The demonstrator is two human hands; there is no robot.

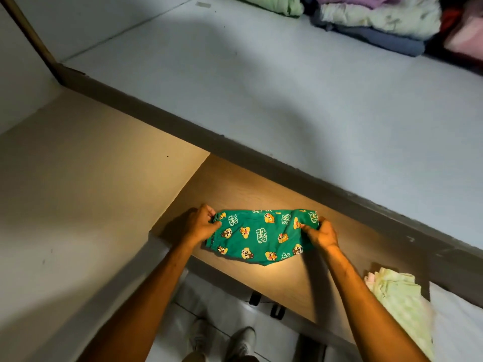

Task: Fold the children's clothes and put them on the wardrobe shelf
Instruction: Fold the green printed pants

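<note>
A green children's garment point(261, 237) printed with cartoon chipmunks lies spread flat on the lit wooden shelf point(285, 280) in the lower middle of the head view. My left hand point(202, 226) pinches its left end, at the elastic band. My right hand point(320, 232) pinches its right end. Both forearms reach in from the bottom of the frame. The cloth is stretched between the two hands and rests on the wood.
A pale green and pink folded garment point(400, 299) lies on the shelf at the right. The grey shelf above point(261, 87) holds a stack of folded clothes point(376, 19) at top right. A wardrobe side wall point(65, 192) stands left. Shoes on tiled floor below.
</note>
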